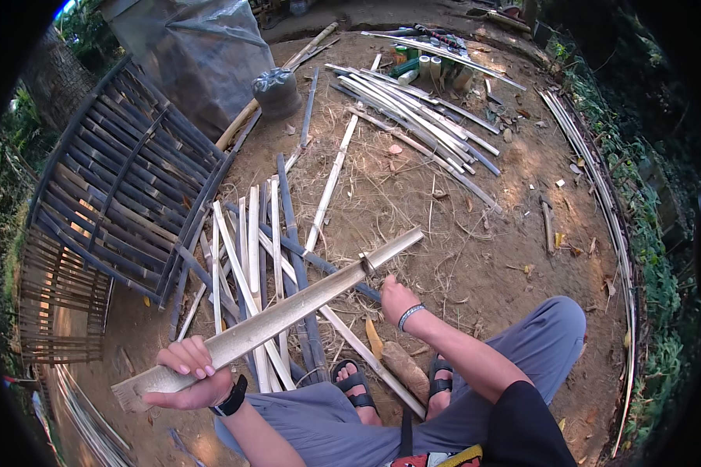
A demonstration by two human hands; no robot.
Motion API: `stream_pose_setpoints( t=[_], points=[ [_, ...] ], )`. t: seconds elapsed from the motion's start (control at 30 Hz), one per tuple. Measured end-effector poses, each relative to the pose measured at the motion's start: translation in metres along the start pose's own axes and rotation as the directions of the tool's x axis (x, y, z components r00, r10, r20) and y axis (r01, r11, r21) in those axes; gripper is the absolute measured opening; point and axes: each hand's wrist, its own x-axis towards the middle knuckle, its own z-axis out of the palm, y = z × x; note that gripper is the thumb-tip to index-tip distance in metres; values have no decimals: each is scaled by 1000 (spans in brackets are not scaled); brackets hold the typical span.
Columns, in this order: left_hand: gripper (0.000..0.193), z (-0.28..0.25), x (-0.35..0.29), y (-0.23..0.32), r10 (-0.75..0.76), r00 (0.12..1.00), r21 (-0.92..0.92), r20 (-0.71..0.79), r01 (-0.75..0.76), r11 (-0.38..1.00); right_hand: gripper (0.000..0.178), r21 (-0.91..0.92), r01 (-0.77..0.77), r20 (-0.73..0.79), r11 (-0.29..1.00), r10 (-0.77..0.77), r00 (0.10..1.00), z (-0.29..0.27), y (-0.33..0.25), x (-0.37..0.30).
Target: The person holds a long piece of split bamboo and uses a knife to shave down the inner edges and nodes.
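Note:
A long, pale split bamboo strip (288, 307), its hollow inner face turned up, slants across in front of me from lower left to upper right. My left hand (191, 377) is wrapped round its near left end, thumb below and fingers over the edge. My right hand (401, 302) is closed in a fist beside the strip's far part. From that fist a short dark knife blade (368, 265) seems to reach the strip and lie against it, seen nearly end-on. The knife's handle is hidden in the fist.
Split bamboo strips (253, 241) lie under and beyond the held piece, with another pile (420, 109) farther off. A dark bamboo bench (125, 167) stands left. A hammer-like tool (549, 224) lies right. A wood block (405, 367) sits between my sandalled feet.

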Motion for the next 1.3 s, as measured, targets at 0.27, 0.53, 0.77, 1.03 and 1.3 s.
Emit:
stream_pose_setpoints(
  t=[0.27, 0.53, 0.77, 1.03, 1.3],
  points=[
    [66, -3, -2, -4, 13, 998, 5, -69, -12, 1000, 15, -16, -14, 18, 1000, 15, 1000, -7, 12, 4],
    [62, -2, 3, -10, 14, 948, 43, -319, 0, 999, 14, -2, 3, 23, 1000, -3, 1000, 13, -3, -6],
    [60, -8, 3, -2, 45, 920, 109, -390, -2, 994, 16, 10, 139, 108, 990, -140, 984, 6, -55, -39],
    [56, -2, 5, -4, 97, 733, 205, -673, 58, 977, 21, 28, 167, 206, 986, -169, 964, 3, -63, -54],
    [56, -18, 5, -2, 100, 662, 221, -743, 101, 970, 16, 56, 81, 163, 995, -89, 983, 13, -49, -33]
  ],
)
